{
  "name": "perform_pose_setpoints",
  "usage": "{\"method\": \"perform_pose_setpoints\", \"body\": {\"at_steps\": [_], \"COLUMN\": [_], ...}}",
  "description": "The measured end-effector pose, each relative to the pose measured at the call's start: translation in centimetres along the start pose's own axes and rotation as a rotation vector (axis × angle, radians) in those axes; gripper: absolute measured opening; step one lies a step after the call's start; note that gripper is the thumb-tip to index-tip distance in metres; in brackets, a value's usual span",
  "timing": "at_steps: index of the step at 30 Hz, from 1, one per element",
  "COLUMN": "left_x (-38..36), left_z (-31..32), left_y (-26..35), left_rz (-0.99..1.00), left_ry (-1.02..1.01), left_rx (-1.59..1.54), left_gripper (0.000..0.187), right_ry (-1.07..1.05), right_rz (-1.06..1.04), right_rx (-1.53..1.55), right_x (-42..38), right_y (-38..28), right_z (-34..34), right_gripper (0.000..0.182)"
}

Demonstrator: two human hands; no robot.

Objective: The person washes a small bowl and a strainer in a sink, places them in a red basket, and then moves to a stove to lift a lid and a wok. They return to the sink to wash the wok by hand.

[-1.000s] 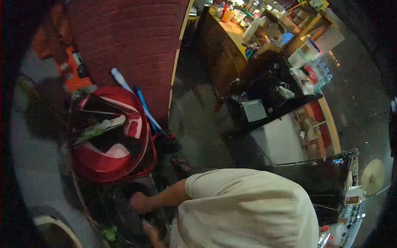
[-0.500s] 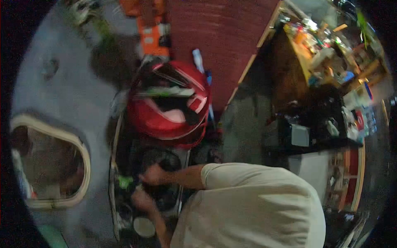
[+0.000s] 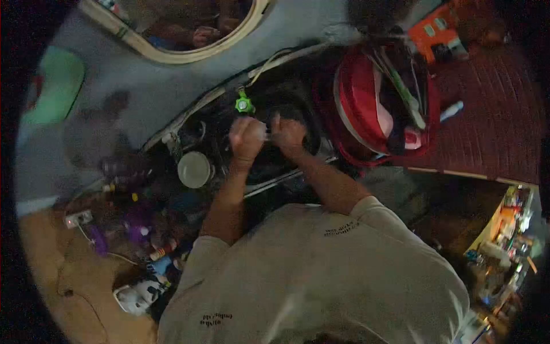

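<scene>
My left hand and my right hand are close together over a dark basin. The fingers of my left hand are curled round a small pale thing, too blurred to name. My right hand lies beside it with curled fingers, and what is in them, if anything, cannot be made out. Just above my left hand is a bright green tap handle. Left of my left forearm sits a round white bowl or cup.
A red tub with long utensils is right of the basin. On the wall hang a beige-framed mirror and an orange holder. A power strip with a cord lies lower left. A cluttered shelf stands far right.
My view has turned, so the mirror is now at the top and the red tub has moved right. My hands remain close together over the basin, and the picture is less smeared.
</scene>
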State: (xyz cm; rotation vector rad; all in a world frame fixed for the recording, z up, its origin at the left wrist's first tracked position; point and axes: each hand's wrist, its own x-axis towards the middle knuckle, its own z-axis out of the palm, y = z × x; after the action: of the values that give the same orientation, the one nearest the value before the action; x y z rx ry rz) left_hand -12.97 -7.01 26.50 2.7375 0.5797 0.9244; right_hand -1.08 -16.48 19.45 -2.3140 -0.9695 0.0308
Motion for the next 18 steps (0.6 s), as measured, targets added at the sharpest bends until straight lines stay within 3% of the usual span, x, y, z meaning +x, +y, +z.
{"method": "perform_pose_setpoints", "body": {"at_steps": [2, 3, 4, 6, 7, 9, 10, 11, 13, 15, 16, 18], "left_x": [0.3, -0.5, -2.4, -2.0, -1.4, -0.3, 1.1, 1.0, -0.2, -2.8, -3.0, -1.4], "left_z": [-1.0, 0.1, 2.0, 1.8, 1.6, 1.2, -1.0, -1.2, -1.0, 1.1, 1.0, -1.0], "left_y": [-1.1, -3.2, -5.9, -3.4, -2.2, -0.8, 1.0, 0.4, -3.4, -6.3, -6.3, -1.8], "left_rz": [-0.153, -0.163, -0.250, -0.444, -0.449, 0.085, -0.004, -0.013, -0.116, -0.308, -0.332, -0.202], "left_ry": [0.215, 0.231, 0.185, 0.231, 0.244, 0.183, 0.264, 0.276, 0.419, 0.313, 0.386, 0.549], "left_rx": [-0.548, -0.539, -0.481, -0.361, -0.352, 0.082, -0.246, -0.240, -0.243, -0.411, -0.457, -0.120], "left_gripper": [0.009, 0.009, 0.011, 0.015, 0.015, 0.013, 0.009, 0.009, 0.007, 0.011, 0.012, 0.011], "right_ry": [-0.024, -0.033, 0.148, 0.314, 0.253, 0.182, 0.067, -0.052, -0.047, -0.040, -0.030, -0.013], "right_rz": [0.056, 0.037, -0.072, -0.188, -0.119, -0.061, 0.060, 0.182, 0.194, 0.217, 0.266, 0.312], "right_rx": [0.166, 0.166, 0.225, 0.294, 0.193, 0.087, 0.199, 0.306, 0.272, 0.247, 0.241, 0.236], "right_x": [0.5, 0.8, 0.6, 0.7, 0.9, 1.2, 1.4, 1.6, 2.0, 2.1, 2.1, 2.9], "right_y": [-0.9, -0.7, -0.4, -0.9, -1.3, -1.3, -0.9, -0.5, 0.1, 0.3, 0.5, 0.9], "right_z": [-3.4, -3.2, -2.9, -3.1, -3.7, -4.0, -4.4, -4.6, -4.9, -5.4, -5.8, -5.9], "right_gripper": [0.052, 0.052, 0.051, 0.051, 0.053, 0.054, 0.059, 0.065, 0.066, 0.066, 0.067, 0.067]}}
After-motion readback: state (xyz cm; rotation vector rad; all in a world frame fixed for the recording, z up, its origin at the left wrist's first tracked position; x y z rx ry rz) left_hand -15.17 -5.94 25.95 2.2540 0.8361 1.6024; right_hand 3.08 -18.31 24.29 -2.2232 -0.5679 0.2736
